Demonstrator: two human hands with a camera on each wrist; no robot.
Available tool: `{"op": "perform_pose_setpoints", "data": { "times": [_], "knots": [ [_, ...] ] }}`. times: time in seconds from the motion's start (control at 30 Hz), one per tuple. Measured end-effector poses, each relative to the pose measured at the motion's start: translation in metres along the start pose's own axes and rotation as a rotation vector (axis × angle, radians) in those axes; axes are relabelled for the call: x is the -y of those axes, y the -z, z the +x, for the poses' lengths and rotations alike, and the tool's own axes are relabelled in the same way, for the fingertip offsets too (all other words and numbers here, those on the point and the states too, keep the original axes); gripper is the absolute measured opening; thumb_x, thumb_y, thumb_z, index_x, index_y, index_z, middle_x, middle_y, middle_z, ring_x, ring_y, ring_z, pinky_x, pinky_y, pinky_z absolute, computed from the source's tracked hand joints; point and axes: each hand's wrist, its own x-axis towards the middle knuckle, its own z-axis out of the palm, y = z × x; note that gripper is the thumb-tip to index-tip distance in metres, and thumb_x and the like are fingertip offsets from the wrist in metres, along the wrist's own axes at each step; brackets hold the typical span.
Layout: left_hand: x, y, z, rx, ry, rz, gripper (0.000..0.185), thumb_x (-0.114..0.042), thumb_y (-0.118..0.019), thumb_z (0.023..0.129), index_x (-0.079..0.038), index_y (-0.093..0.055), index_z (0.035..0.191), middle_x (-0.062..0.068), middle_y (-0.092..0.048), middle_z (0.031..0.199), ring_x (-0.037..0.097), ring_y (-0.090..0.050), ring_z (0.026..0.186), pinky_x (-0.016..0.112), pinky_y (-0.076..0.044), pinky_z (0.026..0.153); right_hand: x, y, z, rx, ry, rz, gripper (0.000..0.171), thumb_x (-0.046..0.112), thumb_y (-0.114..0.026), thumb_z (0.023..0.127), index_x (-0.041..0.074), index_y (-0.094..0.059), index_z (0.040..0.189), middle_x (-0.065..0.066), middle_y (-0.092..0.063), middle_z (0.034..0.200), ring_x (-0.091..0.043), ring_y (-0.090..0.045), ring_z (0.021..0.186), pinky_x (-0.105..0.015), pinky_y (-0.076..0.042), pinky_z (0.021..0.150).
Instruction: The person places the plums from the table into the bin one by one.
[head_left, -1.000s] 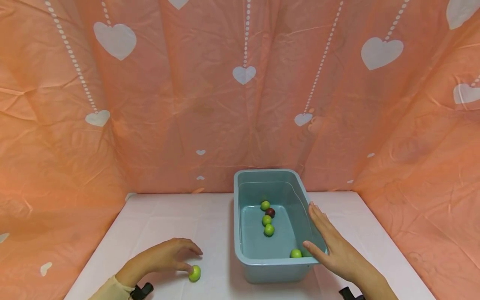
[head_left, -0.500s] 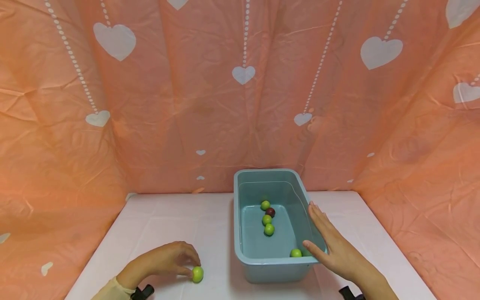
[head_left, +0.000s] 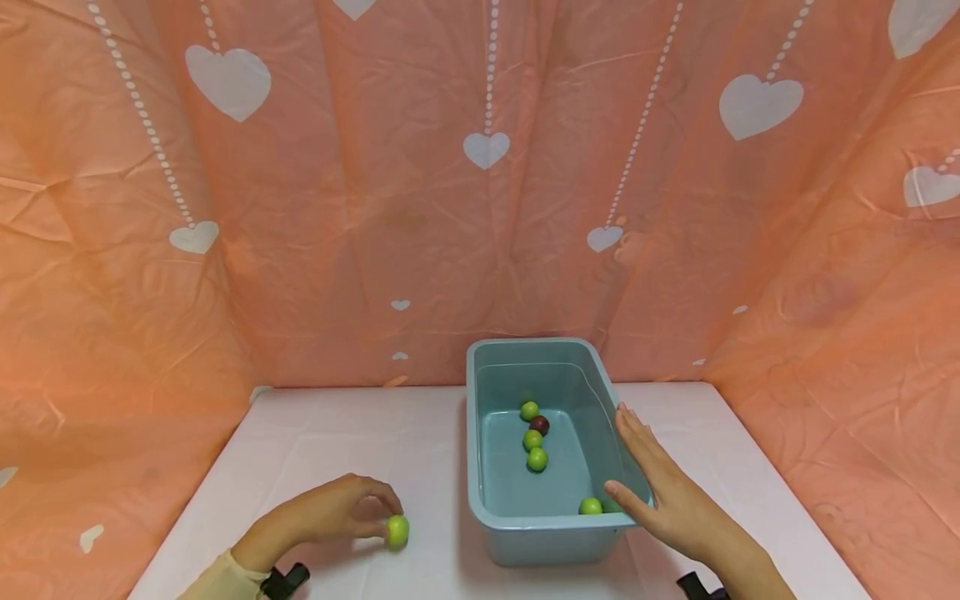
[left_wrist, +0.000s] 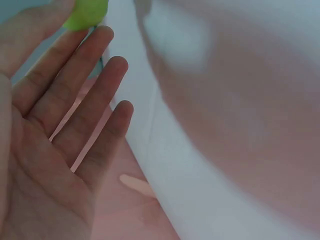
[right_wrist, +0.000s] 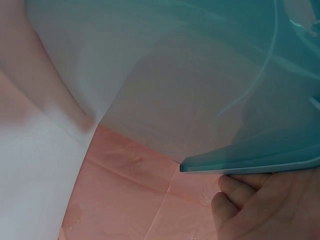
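Observation:
My left hand (head_left: 375,518) pinches a small green ball (head_left: 397,531) between thumb and fingertips, just above the white table near its front edge. The left wrist view shows the green ball (left_wrist: 87,12) at the top by the thumb, with the other fingers (left_wrist: 95,100) held straight. A teal plastic tub (head_left: 532,343) stands to the right of it. My right hand (head_left: 660,492) rests flat against the tub's right wall, thumb on the near rim. In the right wrist view the fingers (right_wrist: 250,205) lie under the tub's rim (right_wrist: 250,162).
Inside the tub lie several green balls (head_left: 537,459) and one dark red ball (head_left: 539,425). The white table (head_left: 360,433) is enclosed at the back and both sides by an orange curtain (head_left: 375,208) with white hearts.
My left hand has closed its fingertips on the green ball and raised it slightly up and to the right. The right hand and the tub have not moved.

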Motion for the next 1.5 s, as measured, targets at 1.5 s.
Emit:
{"op": "perform_pose_setpoints", "data": {
  "times": [1.5],
  "knots": [
    [-0.041, 0.072, 0.069, -0.414, -0.041, 0.061, 0.035, -0.014, -0.086, 0.093, -0.019, -0.076, 0.126, -0.009, -0.076, 0.123, 0.03, -0.064, 0.136, 0.052, -0.05, 0.113, -0.001, 0.0, -0.001, -0.013, 0.025, 0.005, 0.09, 0.032, -0.073, 0.104, 0.011, -0.019, 0.173, -0.017, -0.017, 0.178, -0.054, -0.017, 0.159, -0.003, -0.002, 0.117]
  ]
}}
